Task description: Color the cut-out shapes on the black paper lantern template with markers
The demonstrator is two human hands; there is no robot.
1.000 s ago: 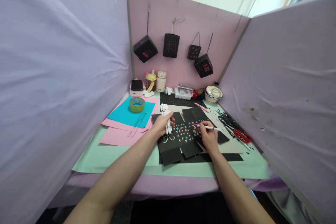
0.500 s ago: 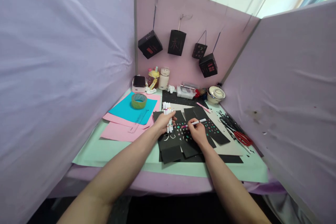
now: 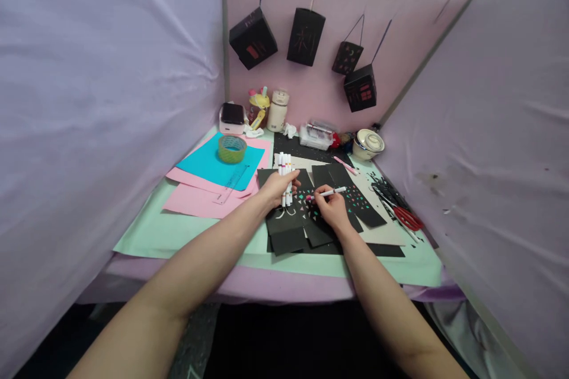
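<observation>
My left hand (image 3: 278, 186) is closed around a bundle of white marker pens (image 3: 285, 163), which stand out above and below the fingers. In my right hand (image 3: 329, 207) is one white marker (image 3: 335, 191) with a pinkish-red end pointing left; whether that end is a cap or a bare tip I cannot tell. Both hands are over black paper (image 3: 284, 226) that has small white, pink and green shapes across it. Part of the pattern is hidden under my right hand.
A tape roll (image 3: 232, 149) and a clear ruler (image 3: 233, 182) lie on blue and pink paper at left. Red-handled scissors (image 3: 408, 219) sit among black scraps at right. Along the back stand a cream bottle (image 3: 278, 111) and a lidded bowl (image 3: 368, 144); black boxes (image 3: 306, 37) hang above.
The view has tilted down, so the desk contents sit higher or slightly shifted. Both hands keep their grips on the markers and have hardly moved over the paper.
</observation>
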